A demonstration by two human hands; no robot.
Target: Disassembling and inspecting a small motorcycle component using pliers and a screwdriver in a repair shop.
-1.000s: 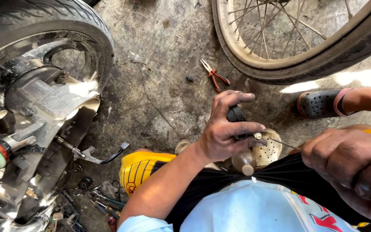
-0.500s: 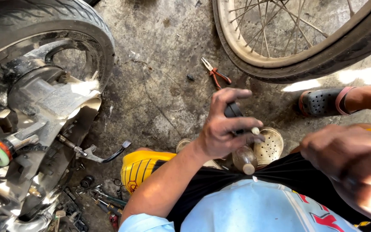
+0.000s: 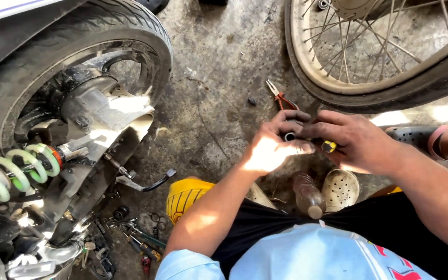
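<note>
- A small dark tube [image 3: 290, 136] sits between my two hands, over the concrete floor [image 3: 219, 93].
- My left hand [image 3: 273, 145] is clamped round it; my right hand [image 3: 353, 140] pinches a yellow-handled tool [image 3: 329, 147] against it.
- Work looks mid-way: pliers [image 3: 281, 97] lie unused by the spoked wheel [image 3: 390, 57], tyre [image 3: 79, 62] apart.

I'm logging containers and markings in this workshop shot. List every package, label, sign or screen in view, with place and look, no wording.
Plastic bottle: upright on the concrete floor below both hands, by a perforated round metal part; clear, brownish inside, no label visible.
Yellow container: on the floor under the left forearm; rounded, ribbed, partly hidden.
Shirt print: red and white marks on pale blue cloth, bottom edge.
No signs or screens.
</note>
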